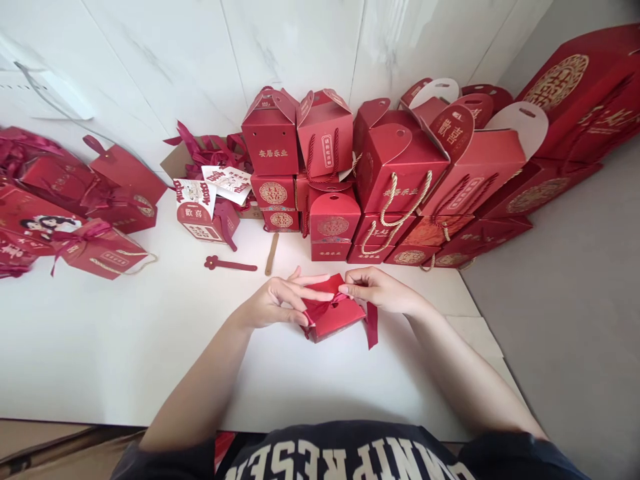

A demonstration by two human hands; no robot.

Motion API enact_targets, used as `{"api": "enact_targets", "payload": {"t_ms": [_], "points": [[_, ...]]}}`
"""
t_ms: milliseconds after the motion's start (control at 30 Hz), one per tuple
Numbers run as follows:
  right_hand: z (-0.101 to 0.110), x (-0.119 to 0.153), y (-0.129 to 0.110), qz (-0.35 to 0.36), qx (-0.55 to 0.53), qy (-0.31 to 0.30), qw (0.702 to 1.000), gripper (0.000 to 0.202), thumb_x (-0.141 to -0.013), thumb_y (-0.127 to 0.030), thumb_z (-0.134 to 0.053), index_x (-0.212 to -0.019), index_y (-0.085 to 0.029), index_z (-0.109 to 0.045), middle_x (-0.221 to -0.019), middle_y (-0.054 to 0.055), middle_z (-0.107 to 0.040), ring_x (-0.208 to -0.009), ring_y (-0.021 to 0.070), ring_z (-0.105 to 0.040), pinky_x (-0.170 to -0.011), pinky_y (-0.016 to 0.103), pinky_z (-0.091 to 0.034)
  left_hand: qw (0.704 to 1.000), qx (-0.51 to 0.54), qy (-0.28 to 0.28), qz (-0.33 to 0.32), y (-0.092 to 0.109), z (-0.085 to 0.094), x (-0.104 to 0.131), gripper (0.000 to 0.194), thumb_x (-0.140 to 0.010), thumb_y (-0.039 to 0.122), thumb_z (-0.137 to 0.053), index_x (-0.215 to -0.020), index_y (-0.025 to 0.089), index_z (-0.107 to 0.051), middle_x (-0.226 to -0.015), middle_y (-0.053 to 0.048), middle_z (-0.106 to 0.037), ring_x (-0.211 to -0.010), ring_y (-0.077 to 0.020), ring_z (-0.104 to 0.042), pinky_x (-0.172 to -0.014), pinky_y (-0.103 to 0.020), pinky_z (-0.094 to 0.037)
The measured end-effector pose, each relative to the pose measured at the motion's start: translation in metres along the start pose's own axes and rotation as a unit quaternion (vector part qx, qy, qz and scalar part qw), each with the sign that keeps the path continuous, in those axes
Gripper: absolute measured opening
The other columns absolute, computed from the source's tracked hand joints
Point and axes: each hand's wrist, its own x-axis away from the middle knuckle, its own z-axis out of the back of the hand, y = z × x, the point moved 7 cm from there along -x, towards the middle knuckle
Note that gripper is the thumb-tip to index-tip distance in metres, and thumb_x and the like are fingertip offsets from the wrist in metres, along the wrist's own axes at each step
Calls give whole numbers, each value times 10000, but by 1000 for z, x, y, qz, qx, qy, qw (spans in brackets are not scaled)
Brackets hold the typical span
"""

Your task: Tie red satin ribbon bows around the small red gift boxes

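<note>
A small red gift box (340, 319) rests on the white table in front of me, tilted slightly to my view. A dark red ribbon (372, 327) crosses its top, and one tail hangs down at the right side. My left hand (283, 300) reaches over the box from the left. Its thumb and a bent finger close on the ribbon near the left edge, while other fingers stretch across the top. On the far right corner, my right hand (373, 290) pinches the ribbon between thumb and forefinger. The fingers partly cover the ribbon's crossing.
Stacked red gift boxes (385, 160) with rope handles stand along the wall. Ribboned boxes (107, 250) gather at the left. Beyond my left hand lie a flower-ended red strip (230, 265) and a tan strip (271, 255). A grey wall (565, 280) bounds the right.
</note>
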Motion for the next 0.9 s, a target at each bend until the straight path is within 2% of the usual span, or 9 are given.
{"api": "enact_targets", "payload": {"t_ms": [100, 200, 333, 533, 767, 900], "points": [[-1, -1, 0, 2, -5, -6, 1000, 432, -881, -564, -555, -693, -178, -503, -630, -45, -425, -581, 105, -367, -575, 256, -301, 999, 46, 12, 7, -9, -5, -5, 197, -783, 374, -747, -669, 215, -776, -1084, -116, -743, -1341, -325, -475, -1199, -547, 33], [-1, -1, 0, 3, 1, -7, 1000, 438, -884, -558, -555, -678, -180, -475, -627, -50, -403, -578, 99, -350, -570, 254, -289, 996, 72, 47, -3, -14, -4, -8, 209, -771, 398, -752, -670, 216, -771, -912, -100, -784, -1243, -303, -572, -1209, -523, -13], [1, 1, -3, 16, 34, -10, 999, 431, -904, -533, -536, -672, -179, -456, -640, -49, -390, -599, 101, -352, -581, 251, -293, 994, 67, 80, 8, -22, 5, -7, 209, -756, 381, -768, -626, 219, -743, -713, -52, -757, -1032, -233, -655, -1215, -480, -65], [7, 4, -4, 24, 72, -3, 997, 427, -917, -513, -524, -666, -182, -428, -649, -50, -368, -612, 100, -328, -577, 244, -289, 996, 7, 68, 58, -31, 14, -3, 215, -759, 375, -761, -642, 199, -725, -727, -47, -739, -959, -205, -648, -1207, -489, -91], [5, 2, -1, 25, 46, -13, 999, 415, -921, -514, -521, -683, -180, -459, -648, -47, -401, -607, 103, -360, -591, 255, -306, 997, -20, 74, 22, -25, 9, -8, 171, -743, 359, -780, -643, 222, -760, -700, -37, -745, -880, -196, -681, -1214, -478, -82], [2, -1, 3, 19, 29, -16, 999, 429, -915, -527, -528, -674, -181, -449, -641, -50, -402, -592, 99, -342, -577, 257, -289, 994, -43, 100, 25, -24, 3, -19, 164, -779, 344, -748, -687, 211, -774, -744, -46, -764, -909, -194, -696, -1223, -458, -68]]}}
